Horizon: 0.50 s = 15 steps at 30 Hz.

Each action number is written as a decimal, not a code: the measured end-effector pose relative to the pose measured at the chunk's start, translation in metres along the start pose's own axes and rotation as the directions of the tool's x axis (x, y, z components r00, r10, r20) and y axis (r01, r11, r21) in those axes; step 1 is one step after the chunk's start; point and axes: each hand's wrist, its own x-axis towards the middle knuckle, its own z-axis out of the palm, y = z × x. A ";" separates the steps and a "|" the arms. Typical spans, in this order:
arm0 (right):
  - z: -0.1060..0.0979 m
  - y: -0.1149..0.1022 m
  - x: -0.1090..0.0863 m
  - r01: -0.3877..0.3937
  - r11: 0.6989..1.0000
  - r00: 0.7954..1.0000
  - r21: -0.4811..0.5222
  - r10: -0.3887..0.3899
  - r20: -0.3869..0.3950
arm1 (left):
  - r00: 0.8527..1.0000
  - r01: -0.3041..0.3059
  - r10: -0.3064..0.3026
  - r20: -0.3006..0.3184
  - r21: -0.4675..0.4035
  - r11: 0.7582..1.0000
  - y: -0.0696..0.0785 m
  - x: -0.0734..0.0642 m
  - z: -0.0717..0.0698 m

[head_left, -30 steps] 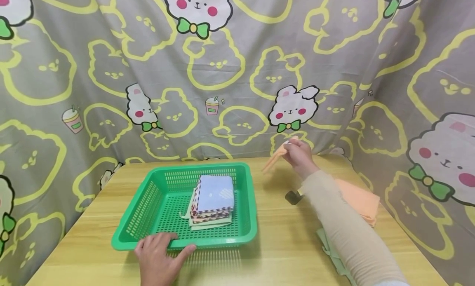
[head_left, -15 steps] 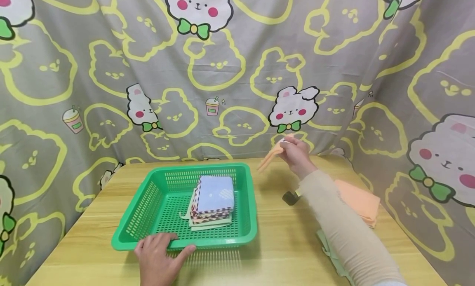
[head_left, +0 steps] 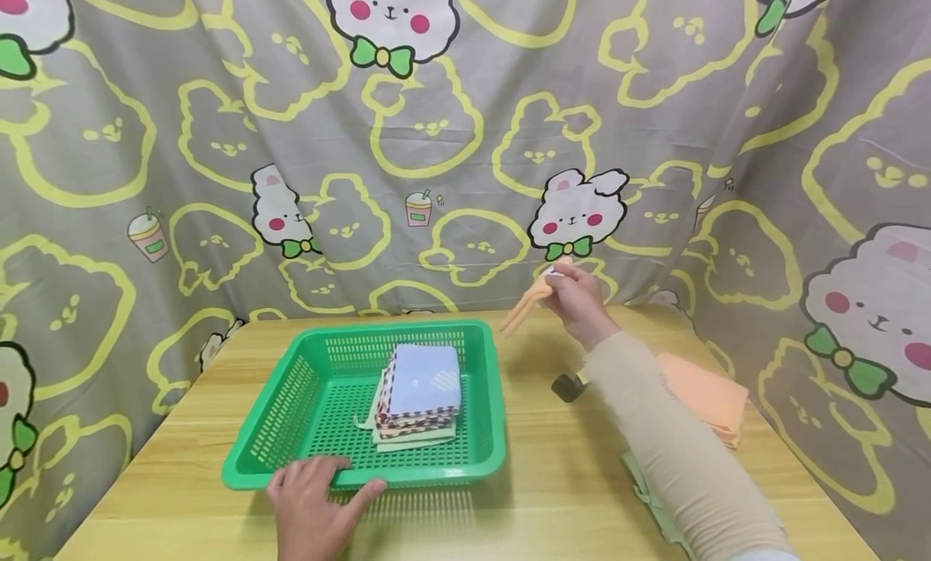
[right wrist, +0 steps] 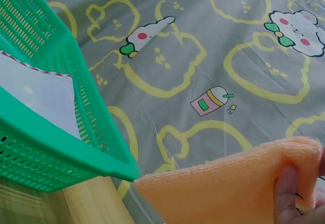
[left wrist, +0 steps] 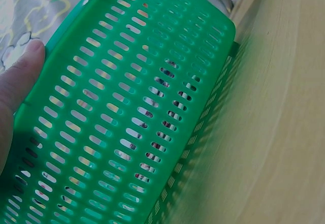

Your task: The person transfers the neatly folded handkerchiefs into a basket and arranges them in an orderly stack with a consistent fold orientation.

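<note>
My left hand [head_left: 313, 504] grips the near rim of a green plastic basket [head_left: 473, 469], fingers over the edge and thumb on the outside; the left wrist view has the thumb [left wrist: 30, 64] against the rim. Inside the basket, toward its right, lies a stack of folded cloths [head_left: 425, 379], pale blue on top with checked edges beneath. Past the basket's right side, my right hand [head_left: 582, 302] pinches a folded orange towel [right wrist: 223, 188] above the table. Its free end slants down toward the basket, and something white shows at the fingers.
On the table [head_left: 553, 480] at the right lies a folded orange towel [head_left: 705, 395]. A green cloth [head_left: 658, 504] is nearer, partly hidden by the right forearm. A small dark object [head_left: 567, 387] hangs beside that forearm. A patterned curtain [head_left: 473, 157] stands behind the table.
My right hand has drifted slightly left and up with the orange towel, bringing its free end closer to the basket. The left hand keeps its hold on the rim.
</note>
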 end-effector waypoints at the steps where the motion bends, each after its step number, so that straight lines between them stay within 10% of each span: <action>1: 0.001 -0.001 0.000 0.000 1.000 1.000 0.003 0.000 0.003 | 1.000 -0.003 0.003 -0.004 -0.004 1.000 0.000 0.000 0.001; 15: 0.017 -0.005 -0.006 -0.006 0.999 1.000 0.042 0.005 0.021 | 1.000 -0.003 0.003 0.005 -0.003 1.000 0.000 0.000 0.000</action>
